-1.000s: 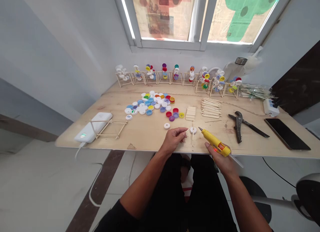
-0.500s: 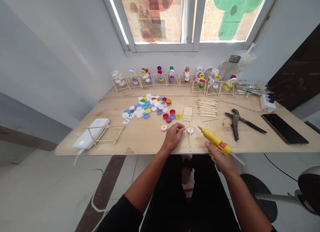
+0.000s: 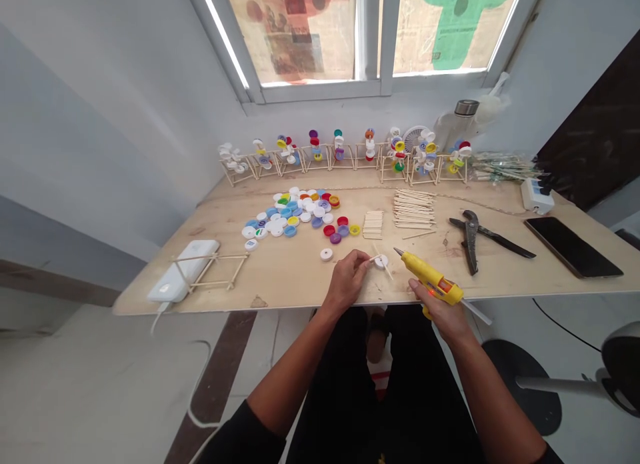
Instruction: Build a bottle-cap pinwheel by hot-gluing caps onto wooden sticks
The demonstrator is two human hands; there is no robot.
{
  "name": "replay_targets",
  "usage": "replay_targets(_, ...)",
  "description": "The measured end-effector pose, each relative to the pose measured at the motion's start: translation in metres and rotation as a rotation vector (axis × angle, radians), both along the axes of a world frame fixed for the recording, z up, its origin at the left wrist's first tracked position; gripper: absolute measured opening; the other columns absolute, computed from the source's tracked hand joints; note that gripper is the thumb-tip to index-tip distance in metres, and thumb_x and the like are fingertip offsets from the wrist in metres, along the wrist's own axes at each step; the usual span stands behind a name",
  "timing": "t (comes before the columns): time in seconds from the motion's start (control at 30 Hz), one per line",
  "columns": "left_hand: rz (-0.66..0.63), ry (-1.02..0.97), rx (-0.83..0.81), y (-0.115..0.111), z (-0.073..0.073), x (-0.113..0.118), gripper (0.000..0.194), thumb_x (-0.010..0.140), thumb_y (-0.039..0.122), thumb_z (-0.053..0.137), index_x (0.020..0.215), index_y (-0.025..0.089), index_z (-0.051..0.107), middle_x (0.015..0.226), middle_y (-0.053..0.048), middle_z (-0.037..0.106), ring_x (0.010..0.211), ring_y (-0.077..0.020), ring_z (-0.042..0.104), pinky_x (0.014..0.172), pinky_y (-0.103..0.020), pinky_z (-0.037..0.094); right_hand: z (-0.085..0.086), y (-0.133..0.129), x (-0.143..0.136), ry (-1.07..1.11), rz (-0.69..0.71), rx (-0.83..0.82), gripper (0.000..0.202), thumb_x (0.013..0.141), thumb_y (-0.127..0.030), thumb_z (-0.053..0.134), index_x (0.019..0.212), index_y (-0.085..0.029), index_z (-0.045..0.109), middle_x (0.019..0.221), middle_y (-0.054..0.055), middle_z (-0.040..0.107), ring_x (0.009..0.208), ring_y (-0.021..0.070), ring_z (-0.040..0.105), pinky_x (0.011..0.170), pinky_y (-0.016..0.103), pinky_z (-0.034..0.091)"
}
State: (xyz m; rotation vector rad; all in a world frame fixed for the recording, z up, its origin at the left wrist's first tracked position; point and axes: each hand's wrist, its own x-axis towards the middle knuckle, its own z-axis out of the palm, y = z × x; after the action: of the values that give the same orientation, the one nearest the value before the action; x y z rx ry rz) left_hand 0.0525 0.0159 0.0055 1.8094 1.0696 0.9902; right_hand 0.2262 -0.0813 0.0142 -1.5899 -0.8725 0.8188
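My right hand [image 3: 445, 314] is wrapped round the handle of a yellow hot glue gun [image 3: 425, 274], its nozzle pointing left. A clear glue stick [image 3: 475, 311] sticks out of its back. With thumb and fingers pinched, my left hand [image 3: 349, 277] holds a short wooden stick [image 3: 374, 258] against a white bottle cap [image 3: 381, 261] on the table. Another thin stick [image 3: 389, 272] lies slantwise across that cap. The nozzle is just right of the cap, apart from it. A second white cap [image 3: 327, 255] lies left of my left hand.
Colourful bottle caps [image 3: 280, 225] lie in a pile, beside short sticks [image 3: 373, 225] and longer sticks [image 3: 414, 209]. Cutting pliers [image 3: 471, 241] and a phone [image 3: 573, 247] are at right. A stick frame [image 3: 217, 271] leans by a white power strip [image 3: 183, 271]. Several cap wheels [image 3: 315, 147] line the back.
The stick across the cap has turned from nearly upright in view to a slant. My left hand stays at the cap; the glue gun barely moves. The view has shifted slightly.
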Motion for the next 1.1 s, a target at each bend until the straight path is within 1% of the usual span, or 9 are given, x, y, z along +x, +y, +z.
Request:
replay_targets(0.1,0.038,0.030,0.025,-0.0014,0.0003,-0.0025,0.010,0.084,0.028,0.050,0.081,0.020,0.056,0.084,-0.004,0.068,0.082,-0.0182,0.065,0.074,-0.030,0.049,0.0002,0.0006,0.0000,0.006,0.012,0.008,0.029,0.062,-0.044,0.072,0.065,-0.018,0.061,0.059,-0.001,0.057,0.057,0.0136,0.053,0.053,0.026,0.043)
replay_targets(0.27,0.144,0.275,0.168,-0.0048,0.0012,-0.0060,0.009,0.084,0.022,0.049,0.083,0.020,0.058,0.082,-0.004,0.067,0.082,-0.0199,0.061,0.075,-0.034,0.046,0.0025,0.0001,-0.0004,-0.016,0.002,-0.013,0.030,0.062,-0.045,0.072,0.066,-0.018,0.060,0.059,-0.001,0.055,0.057,0.0137,0.053,0.052,0.026,0.043)
replay_targets(0.33,0.162,0.337,0.223,-0.0067,0.0008,-0.0062,0.010,0.084,0.020,0.049,0.083,0.020,0.058,0.082,-0.004,0.066,0.082,-0.0202,0.059,0.076,-0.035,0.045,0.0045,-0.0003,-0.0007,-0.027,0.013,-0.022,0.031,0.063,-0.047,0.071,0.068,-0.018,0.059,0.059,-0.001,0.055,0.056,0.0135,0.052,0.052,0.026,0.042)
replay_targets(0.43,0.165,0.389,0.264,-0.0081,-0.0011,-0.0053,0.010,0.083,0.018,0.049,0.083,0.020,0.058,0.084,-0.004,0.066,0.083,-0.0203,0.058,0.076,-0.035,0.044,0.0079,-0.0007,-0.0013,-0.041,0.034,-0.030,0.033,0.063,-0.048,0.071,0.067,-0.018,0.058,0.059,-0.002,0.054,0.055,0.0126,0.050,0.051,0.025,0.041)
replay_targets(0.57,0.155,0.430,0.286,-0.0076,-0.0039,-0.0036,0.010,0.084,0.018,0.049,0.084,0.020,0.058,0.085,-0.004,0.067,0.084,-0.0208,0.058,0.077,-0.035,0.042,0.0100,-0.0006,-0.0020,-0.043,0.037,-0.020,0.034,0.063,-0.049,0.071,0.064,-0.019,0.056,0.057,-0.002,0.052,0.054,0.0118,0.048,0.050,0.025,0.040)
replay_targets(0.83,0.167,0.480,0.335,-0.0070,-0.0072,-0.0020,0.010,0.085,0.018,0.048,0.084,0.020,0.058,0.083,-0.004,0.066,0.083,-0.0210,0.057,0.076,-0.035,0.040,0.0055,-0.0003,0.0003,-0.076,0.053,-0.025,0.033,0.065,-0.049,0.070,0.067,-0.019,0.057,0.057,-0.003,0.051,0.052,0.0110,0.045,0.049,0.024,0.038)
replay_targets(1.1,0.165,0.473,0.319,-0.0072,-0.0072,-0.0020,0.010,0.085,0.018,0.049,0.084,0.021,0.058,0.083,-0.004,0.066,0.084,-0.0213,0.057,0.076,-0.035,0.040,0.0050,-0.0007,0.0007,-0.070,0.070,-0.021,0.035,0.066,-0.051,0.070,0.067,-0.019,0.056,0.058,-0.003,0.051,0.054,0.0111,0.046,0.050,0.024,0.039)
